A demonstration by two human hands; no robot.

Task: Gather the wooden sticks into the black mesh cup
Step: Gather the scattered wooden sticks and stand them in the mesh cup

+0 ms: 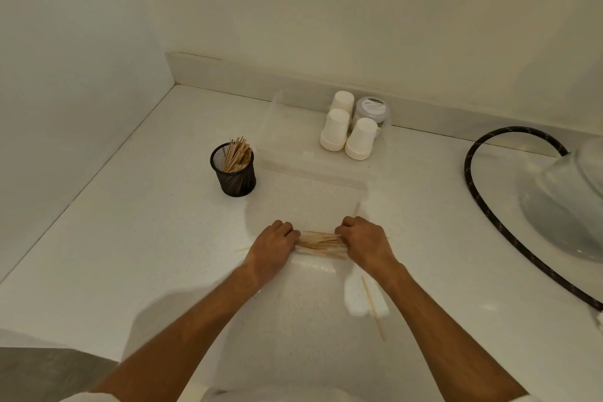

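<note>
I'm gripping a bundle of wooden sticks (321,243) at both ends on the white counter (146,238): my left hand (272,246) is curling its fingers round the left end, and my right hand (365,243) is clamping down on the right end, knuckles up. The bundle is lying flat between my fists, roughly level across the view. One loose stick (373,308) is lying on the counter beside my right forearm, and another stick tip (356,208) is poking out just beyond my right knuckles. The black mesh cup (233,170) is standing upright, well apart to the far left, already holding a cluster of sticks. Farther back, three upturned white paper cups (346,127) are sitting by the wall, touching a clear lidded jar (372,111). A black braided hose (483,202) is curving along my right.
</note>
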